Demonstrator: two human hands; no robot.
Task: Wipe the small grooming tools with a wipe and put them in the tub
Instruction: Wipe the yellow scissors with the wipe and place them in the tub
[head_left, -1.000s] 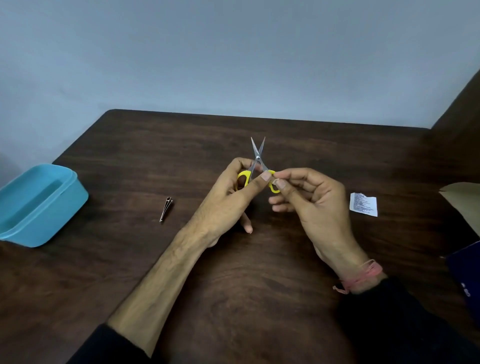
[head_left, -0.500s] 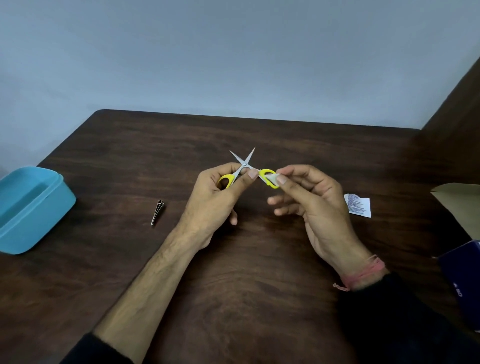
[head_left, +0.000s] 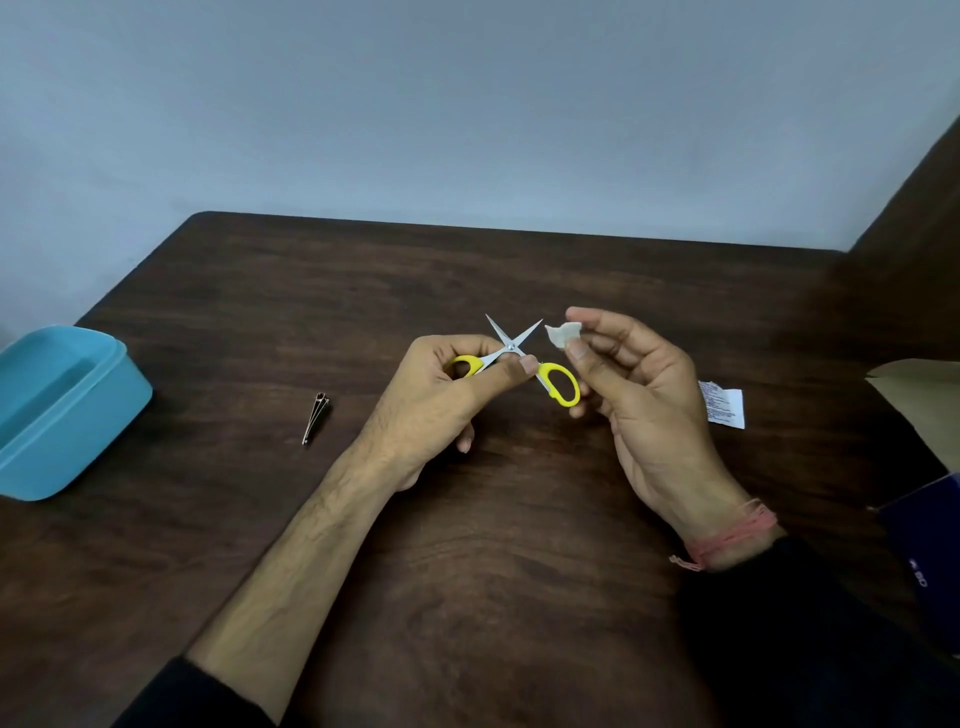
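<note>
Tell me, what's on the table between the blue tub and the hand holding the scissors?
In the head view, a small metal nail clipper lies on the table between the blue tub and the left hand gripping the scissors.

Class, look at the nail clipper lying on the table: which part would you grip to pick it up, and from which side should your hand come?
Pinch the nail clipper across its narrow middle, from above. It lies flat on the table, slim and tapered, with bare wood all round, so only its long sides offer purchase. Both hands are occupied now; the left hand, once free, is nearer.
</note>
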